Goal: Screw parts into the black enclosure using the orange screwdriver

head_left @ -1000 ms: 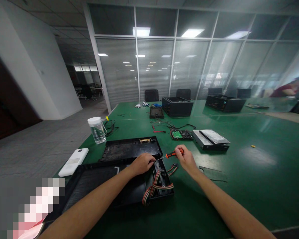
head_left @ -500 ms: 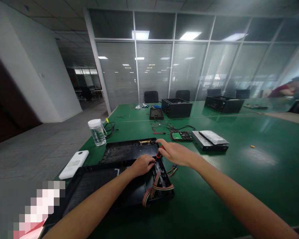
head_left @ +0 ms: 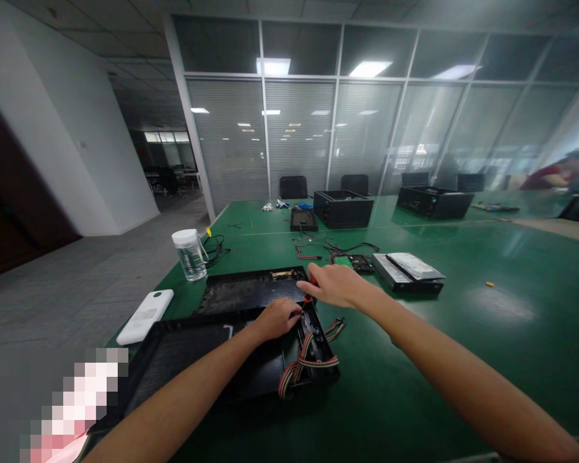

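My right hand (head_left: 336,287) grips a screwdriver (head_left: 309,298) with a red and black handle, its shaft pointing down at the far right corner of a black computer case panel (head_left: 183,350). Pinched together close to the screwdriver's tip are the fingers of my left hand (head_left: 277,319); what lies between them is hidden. A striped ribbon cable (head_left: 302,364) loops over the panel's right end, below both hands. Just beyond, a second black panel (head_left: 251,291) lies flat with a small gold-coloured part (head_left: 282,275) near its far edge.
To the left stand a clear water bottle (head_left: 192,257) and a white phone-like device (head_left: 145,317). A disc drive (head_left: 408,273), a green circuit board partly behind my right hand, and loose cables (head_left: 307,254) lie beyond. Black computer cases (head_left: 343,209) sit farther back; a person (head_left: 560,172) is at far right.
My right hand has turned on the screwdriver handle, its thumb and fingers now placed differently. My left hand stays pinched at nearly the same spot.
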A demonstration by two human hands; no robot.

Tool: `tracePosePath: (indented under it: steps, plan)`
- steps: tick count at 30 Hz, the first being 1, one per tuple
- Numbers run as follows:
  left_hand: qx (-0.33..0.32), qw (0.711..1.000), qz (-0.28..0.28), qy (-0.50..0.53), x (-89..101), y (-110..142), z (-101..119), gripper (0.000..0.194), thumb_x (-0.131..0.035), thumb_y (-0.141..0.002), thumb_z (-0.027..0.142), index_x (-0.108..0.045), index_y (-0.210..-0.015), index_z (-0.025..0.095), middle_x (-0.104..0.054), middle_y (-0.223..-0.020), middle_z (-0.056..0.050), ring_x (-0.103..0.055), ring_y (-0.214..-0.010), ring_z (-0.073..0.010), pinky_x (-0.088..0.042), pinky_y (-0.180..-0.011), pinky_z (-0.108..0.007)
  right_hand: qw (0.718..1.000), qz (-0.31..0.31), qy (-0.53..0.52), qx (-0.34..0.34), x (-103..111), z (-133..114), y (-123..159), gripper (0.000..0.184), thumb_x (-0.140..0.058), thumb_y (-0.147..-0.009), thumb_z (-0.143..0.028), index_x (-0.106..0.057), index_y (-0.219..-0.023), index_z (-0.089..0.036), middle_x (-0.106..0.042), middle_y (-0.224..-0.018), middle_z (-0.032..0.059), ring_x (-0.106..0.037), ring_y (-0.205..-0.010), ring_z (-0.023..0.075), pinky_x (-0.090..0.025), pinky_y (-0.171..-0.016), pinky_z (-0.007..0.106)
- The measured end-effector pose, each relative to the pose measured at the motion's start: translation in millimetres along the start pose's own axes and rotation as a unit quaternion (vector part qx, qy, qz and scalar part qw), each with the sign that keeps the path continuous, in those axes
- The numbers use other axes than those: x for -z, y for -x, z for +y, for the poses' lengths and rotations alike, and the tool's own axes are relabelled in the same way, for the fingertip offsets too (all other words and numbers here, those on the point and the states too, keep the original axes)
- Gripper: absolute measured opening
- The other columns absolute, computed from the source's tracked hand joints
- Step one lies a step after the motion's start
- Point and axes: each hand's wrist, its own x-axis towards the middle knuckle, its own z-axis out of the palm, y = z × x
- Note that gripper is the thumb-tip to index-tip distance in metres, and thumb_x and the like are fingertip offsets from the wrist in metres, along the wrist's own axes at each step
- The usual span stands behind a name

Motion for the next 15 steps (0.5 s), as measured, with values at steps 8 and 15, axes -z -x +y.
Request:
tracePosePath:
  steps: [8,15]
  plan:
    - [-0.002,1.0,-0.007,-0.007,1.9,-0.8,1.1,0.012,-0.053,-0.079,0.015,-0.063,-0.086,0.016,-0.064,-0.08,-0.004,-0.056,-0.076,-0.0165,-0.041,-0.072,-0.025,1.0,0.002,-0.015,0.002,-5.0,6.3,1.4,0.051,-0.031,-0.086,-0.057,-0.059,-0.096,-0.016,-0.067,-0.078,0.0128,-0.062,-0.072,0.0253,-0.039,-0.065,0.033]
    - [-0.008,1.0,-0.001,-0.007,3.0,-0.4,2.8,0.014,-0.053,-0.079,0.015,-0.062,-0.09,0.016,-0.063,-0.084,-0.005,-0.055,-0.078,-0.0163,-0.042,-0.074,-0.026,0.993,0.042,-0.109,-0.017,-20.5,26.6,11.1,0.051,-0.033,-0.084,-0.058,-0.06,-0.071,-0.018,-0.061,-0.065,0.0078,-0.058,-0.065,0.0194,-0.036,-0.06,0.028]
